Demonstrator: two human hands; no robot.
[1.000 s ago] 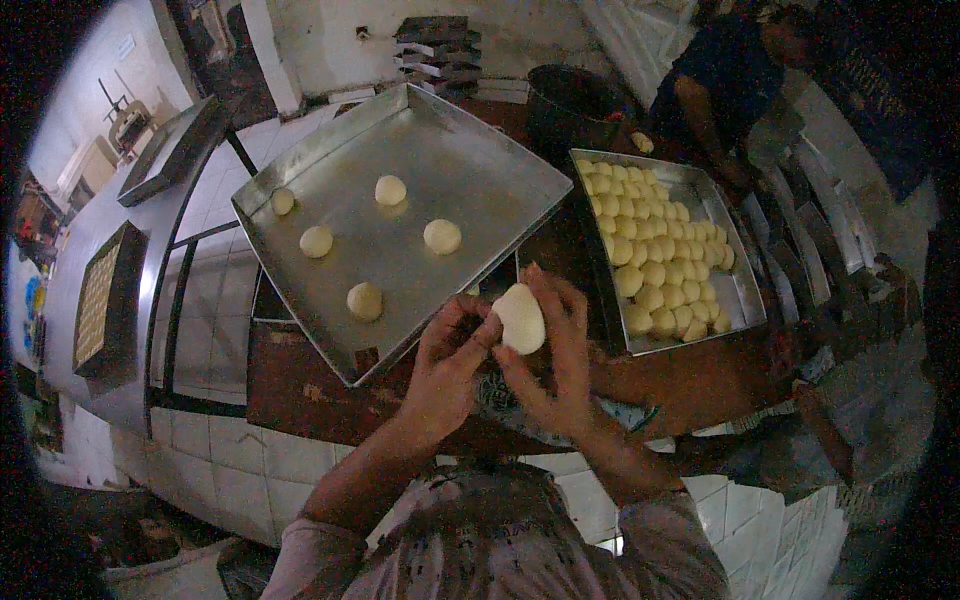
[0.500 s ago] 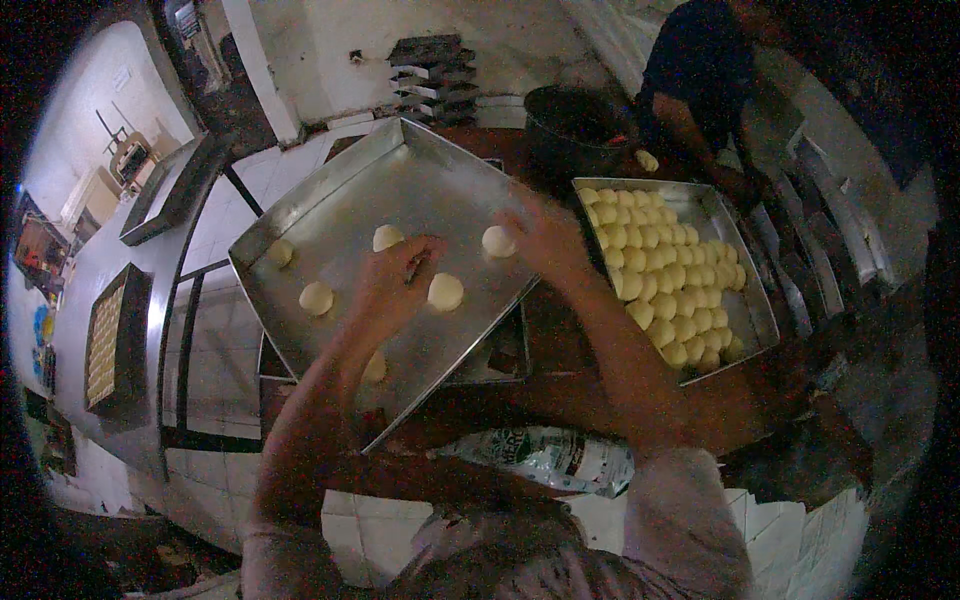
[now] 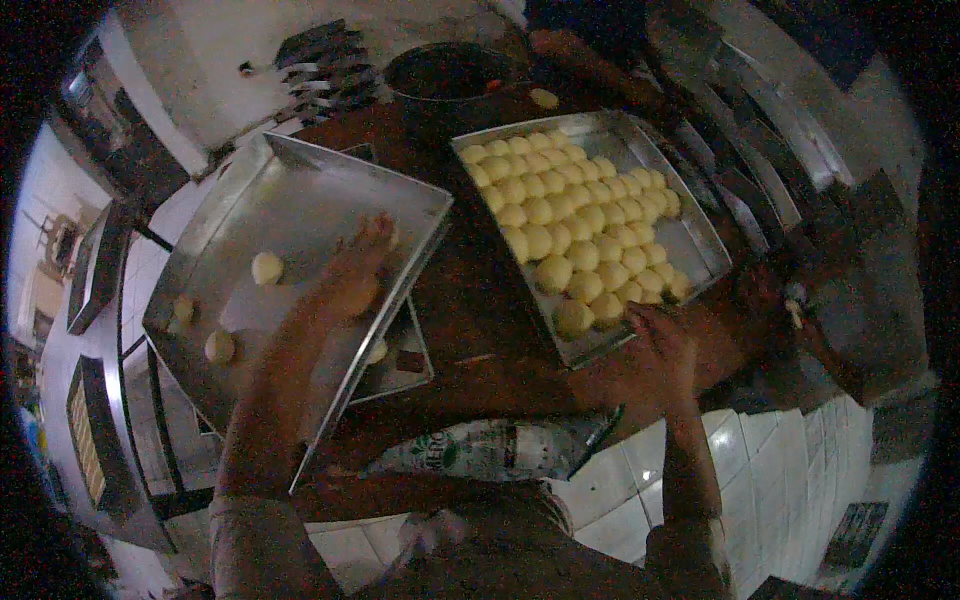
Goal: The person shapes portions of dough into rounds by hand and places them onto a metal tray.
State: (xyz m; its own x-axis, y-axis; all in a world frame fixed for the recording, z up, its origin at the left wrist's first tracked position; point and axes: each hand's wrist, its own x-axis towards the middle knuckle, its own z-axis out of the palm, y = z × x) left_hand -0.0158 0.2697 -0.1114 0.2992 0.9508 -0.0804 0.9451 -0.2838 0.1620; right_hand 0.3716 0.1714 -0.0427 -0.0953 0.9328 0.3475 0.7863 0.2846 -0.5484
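Note:
My left hand (image 3: 357,268) lies over the left metal tray (image 3: 330,190), slightly blurred. Its fingers are stretched toward a pale dough ball (image 3: 393,236), mostly hidden behind them. Other dough balls rest in this tray, one (image 3: 267,268) left of the hand and another (image 3: 220,347) closer to me. At the near edge of the right metal tray (image 3: 705,240), my right hand (image 3: 668,345) has its fingers extended beside the closest yellow dough balls (image 3: 607,310). No dough shows in its grasp. Packed rows of dough balls cover much of that tray.
A silver printed bag (image 3: 490,447) lies at the table's near edge. Behind the trays stands a dark round tub (image 3: 450,75), near a loose dough piece (image 3: 544,98). Another person's arm (image 3: 590,65) reaches in at the far right. A further tray (image 3: 90,430) sits on the left-hand counter.
The view has turned right. My right hand has left the left tray and come to the right tray's near edge. My left hand has shifted right and opened over the dough.

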